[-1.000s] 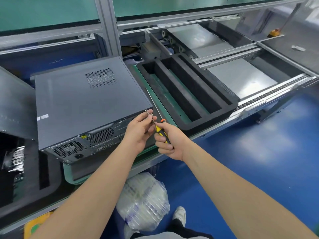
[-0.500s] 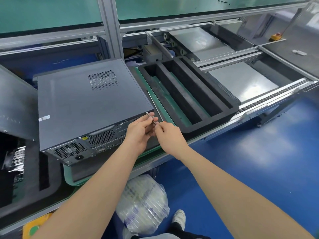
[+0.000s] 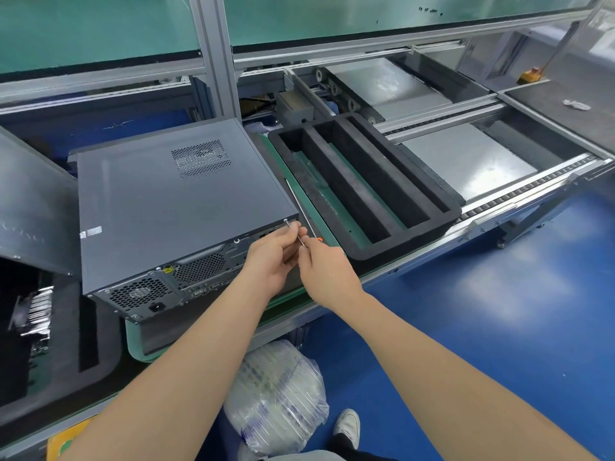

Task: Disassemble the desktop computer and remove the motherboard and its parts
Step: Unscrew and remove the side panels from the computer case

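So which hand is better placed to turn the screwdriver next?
Right. The right hand wraps the screwdriver handle, so it can probably twist; the left hand only pinches the shaft near its tip, steadying it at the rear corner of the computer.

Matt grey metal computer case (image 3: 173, 207), black foam tray (image 3: 442, 207), glossy blue floor (image 3: 499, 311)

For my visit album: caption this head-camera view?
Left hand and right hand hold a screwdriver at a rear corner screw on the closed desktop computer.
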